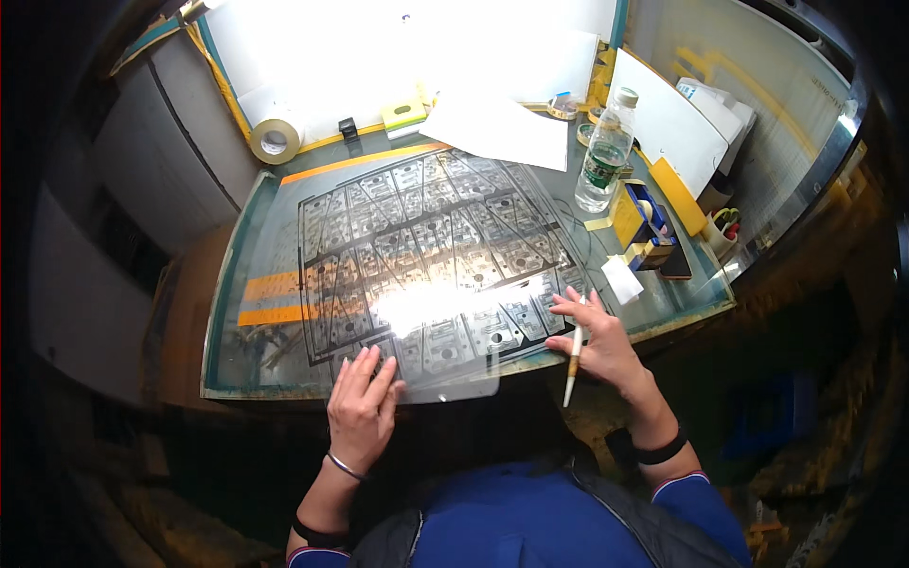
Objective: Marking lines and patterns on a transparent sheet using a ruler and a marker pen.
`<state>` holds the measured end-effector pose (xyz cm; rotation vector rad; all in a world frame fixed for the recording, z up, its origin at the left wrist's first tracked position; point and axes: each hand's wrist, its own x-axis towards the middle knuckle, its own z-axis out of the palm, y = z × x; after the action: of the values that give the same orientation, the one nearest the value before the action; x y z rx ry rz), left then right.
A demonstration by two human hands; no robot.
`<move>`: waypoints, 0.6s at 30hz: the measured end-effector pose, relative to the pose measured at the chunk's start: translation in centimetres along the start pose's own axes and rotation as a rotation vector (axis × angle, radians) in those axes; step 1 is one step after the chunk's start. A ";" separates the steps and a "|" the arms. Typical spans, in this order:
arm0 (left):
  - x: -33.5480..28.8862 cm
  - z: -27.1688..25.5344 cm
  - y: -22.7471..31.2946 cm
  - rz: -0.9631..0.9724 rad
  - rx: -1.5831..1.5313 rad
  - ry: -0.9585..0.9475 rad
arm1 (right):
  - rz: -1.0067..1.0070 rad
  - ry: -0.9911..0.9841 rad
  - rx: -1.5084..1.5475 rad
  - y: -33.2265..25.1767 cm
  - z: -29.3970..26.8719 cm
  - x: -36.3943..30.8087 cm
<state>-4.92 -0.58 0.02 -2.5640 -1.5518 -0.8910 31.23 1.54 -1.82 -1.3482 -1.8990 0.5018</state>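
A large transparent film printed with dark circuit-like patterns lies on the glass-topped table, and bright light glares off its middle. My left hand rests with fingers stretched flat on the near left edge of the film. At the near right edge, my right hand has its thumb and fingers around a slim pen-like tool, white with a tan band. The tool's pointed lower end hangs out past the table's front edge. Fingertips of the right hand are at the film's margin; whether they press on it I cannot tell.
On the right stand a water bottle, a blue tape dispenser and a cup of tools. White paper covers the film's far edge. A tape roll and a yellow-green box sit along the back.
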 end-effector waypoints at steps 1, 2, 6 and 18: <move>0.3 0.0 -0.6 -0.016 0.008 0.031 | 0.016 -0.029 0.020 -0.3 0.4 0.5; 0.6 -0.3 -0.7 -0.029 0.000 0.080 | 0.032 -0.058 0.040 -0.5 1.0 0.9; 2.9 -2.4 -1.7 -0.048 0.058 0.276 | -0.062 0.022 -0.074 -1.8 4.1 3.3; 3.5 0.3 -1.4 0.281 0.072 0.249 | 0.146 0.294 0.732 -2.6 4.4 5.7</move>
<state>-4.69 3.05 1.02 -2.4266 -1.1049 -1.0477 25.28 6.23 -0.93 -0.9940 -1.1987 0.9078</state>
